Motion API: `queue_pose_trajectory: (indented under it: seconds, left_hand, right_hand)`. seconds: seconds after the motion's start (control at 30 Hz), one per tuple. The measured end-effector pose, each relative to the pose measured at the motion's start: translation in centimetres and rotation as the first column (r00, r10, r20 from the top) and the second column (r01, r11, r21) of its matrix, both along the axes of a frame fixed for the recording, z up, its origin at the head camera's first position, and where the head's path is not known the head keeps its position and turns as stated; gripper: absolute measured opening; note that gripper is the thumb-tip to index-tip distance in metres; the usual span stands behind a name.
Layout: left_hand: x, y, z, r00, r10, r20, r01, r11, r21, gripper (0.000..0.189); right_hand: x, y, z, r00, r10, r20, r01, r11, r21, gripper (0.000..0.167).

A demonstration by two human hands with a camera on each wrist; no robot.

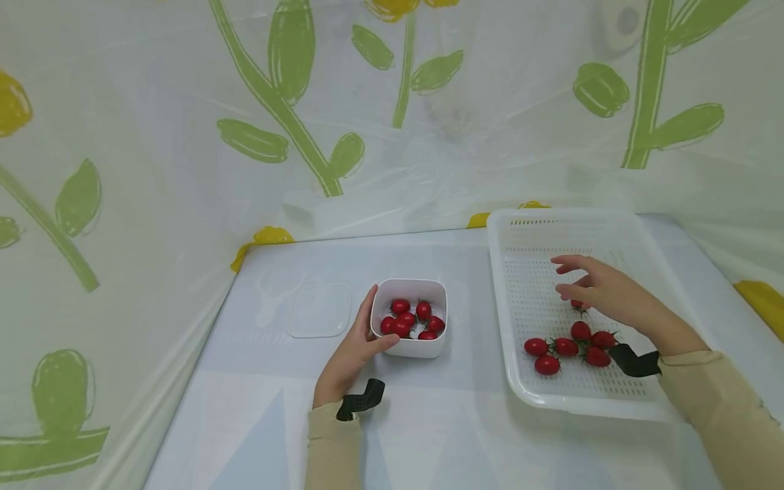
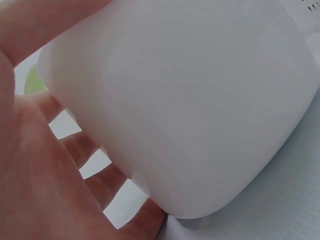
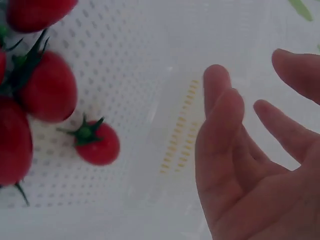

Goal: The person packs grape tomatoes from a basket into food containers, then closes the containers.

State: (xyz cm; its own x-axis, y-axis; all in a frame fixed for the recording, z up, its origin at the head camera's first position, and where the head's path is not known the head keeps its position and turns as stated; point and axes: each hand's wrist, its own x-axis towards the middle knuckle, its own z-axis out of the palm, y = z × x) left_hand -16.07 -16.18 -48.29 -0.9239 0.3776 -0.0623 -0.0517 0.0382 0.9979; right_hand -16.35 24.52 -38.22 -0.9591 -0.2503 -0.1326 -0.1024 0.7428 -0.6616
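Note:
My left hand (image 1: pixel 352 354) grips a small white square container (image 1: pixel 416 348) at its left near corner, with the thumb along the near rim and fingers along the left side. Several cherry tomatoes (image 1: pixel 401 318) lie inside it. In the left wrist view, the fingers (image 2: pixel 107 185) wrap the smooth white wall of the container (image 2: pixel 190 115). Above a white perforated basket (image 1: pixel 502 327) hovers my right hand (image 1: pixel 606 289), fingers loosely bent and holding nothing. Under it sits a single tomato (image 3: pixel 100 145), partly hidden in the head view. Several more tomatoes (image 1: pixel 566 347) cluster nearer the basket's front.
A clear square lid (image 1: pixel 320 310) lies on the table to the left of the container. Behind the table (image 1: pixel 269 422) hangs a pale curtain (image 1: pixel 184 136) printed with green stems and yellow flowers; its lower part meets the table's back edge.

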Motion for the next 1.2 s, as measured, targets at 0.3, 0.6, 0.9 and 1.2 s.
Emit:
queue_pose_trajectory:
  seconds: [0.3, 0.6, 0.9, 1.2]
  left_hand:
    - [0.7, 0.3, 1.9, 0.999, -0.011, 0.032, 0.01, 1.0, 0.026, 0.083]
    - [1.0, 0.4, 2.5, 0.999, -0.012, 0.043, 0.012, 1.0, 0.0, 0.083]
    - [0.2, 0.1, 0.3, 1.0, 0.004, 0.03, -0.004, 1.0, 0.009, 0.083]
    - [0.0, 0.0, -0.4, 1.0, 0.012, 0.009, -0.012, 1.0, -0.003, 0.082]
  right_hand:
    - [-1.7, 2.9, -2.1, 0.991, 0.01, 0.133, -0.018, 0.998, 0.058, 0.074]
    - [-2.7, 4.6, -3.6, 0.963, 0.008, 0.271, -0.025, 0.998, 0.061, 0.074]
    - [-3.5, 5.0, -4.9, 0.944, -0.002, 0.329, -0.024, 0.997, 0.073, 0.072]
    - [-3.7, 4.7, -5.4, 0.956, 0.012, 0.293, -0.054, 0.989, 0.138, 0.061]
